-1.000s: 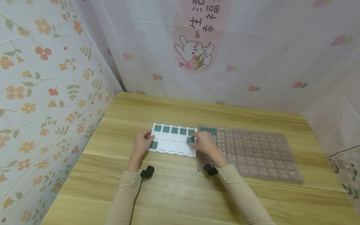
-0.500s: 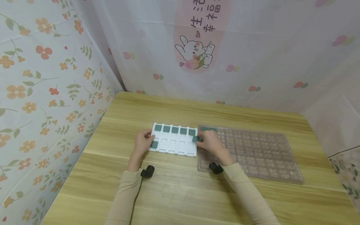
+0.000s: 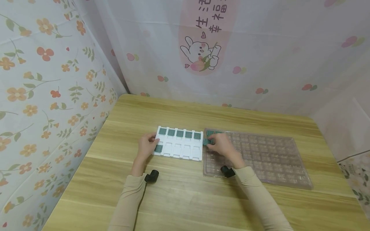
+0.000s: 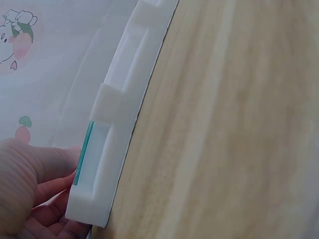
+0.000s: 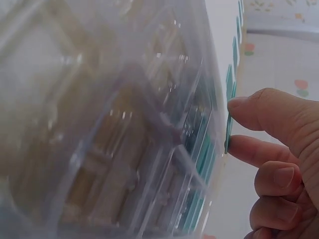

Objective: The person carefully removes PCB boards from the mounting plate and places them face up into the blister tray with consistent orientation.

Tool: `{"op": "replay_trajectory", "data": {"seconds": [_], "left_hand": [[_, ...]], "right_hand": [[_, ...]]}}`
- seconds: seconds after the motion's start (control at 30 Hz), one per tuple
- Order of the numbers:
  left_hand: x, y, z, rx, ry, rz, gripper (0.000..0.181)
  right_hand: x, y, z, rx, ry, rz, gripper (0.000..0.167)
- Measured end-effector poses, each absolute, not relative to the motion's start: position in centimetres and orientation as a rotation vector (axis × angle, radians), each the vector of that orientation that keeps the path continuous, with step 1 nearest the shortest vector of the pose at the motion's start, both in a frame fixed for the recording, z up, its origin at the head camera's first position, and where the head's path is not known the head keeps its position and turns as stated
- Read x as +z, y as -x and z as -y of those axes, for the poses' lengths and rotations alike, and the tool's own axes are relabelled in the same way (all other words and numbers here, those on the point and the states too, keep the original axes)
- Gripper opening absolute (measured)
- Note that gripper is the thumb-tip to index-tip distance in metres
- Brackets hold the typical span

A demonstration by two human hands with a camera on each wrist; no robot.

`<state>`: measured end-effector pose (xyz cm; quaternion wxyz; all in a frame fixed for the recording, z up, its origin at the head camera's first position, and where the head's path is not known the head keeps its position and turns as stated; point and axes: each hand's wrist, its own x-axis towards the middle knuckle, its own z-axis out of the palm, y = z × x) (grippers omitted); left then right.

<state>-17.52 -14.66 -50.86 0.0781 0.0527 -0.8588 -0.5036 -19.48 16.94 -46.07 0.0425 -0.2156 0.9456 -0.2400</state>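
Note:
A white tray (image 3: 177,145) holds several green square chips in its far row and one green chip (image 3: 158,148) at the near left. My left hand (image 3: 146,147) grips the tray's left end; in the left wrist view the hand (image 4: 37,186) has its thumb beside a chip (image 4: 83,153) in the end pocket. My right hand (image 3: 222,146) pinches a green chip (image 3: 206,141) over the left edge of a clear compartment tray (image 3: 260,157). In the right wrist view this chip (image 5: 229,124) stands edge-on between thumb and forefinger of the hand (image 5: 279,144).
Two green chips lie in the far left pockets of the clear tray, partly behind my right hand. Both trays lie on a wooden table (image 3: 179,195). Patterned curtains (image 3: 150,48) hang behind and to the left. Black devices (image 3: 152,176) sit at both wrists.
My right hand has lifted the chip from the white tray's near right pocket and moved it rightward to the clear tray. My left hand has stayed in place.

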Motion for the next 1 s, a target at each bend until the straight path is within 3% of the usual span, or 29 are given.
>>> {"op": "replay_trajectory", "data": {"seconds": [1.0], "left_hand": [[-50.8, 17.5, 14.7, -1.508, -0.129, 2.54, 0.029]], "right_hand": [[-45.9, 21.1, -21.6, -0.651, 0.559, -2.91, 0.027]]}}
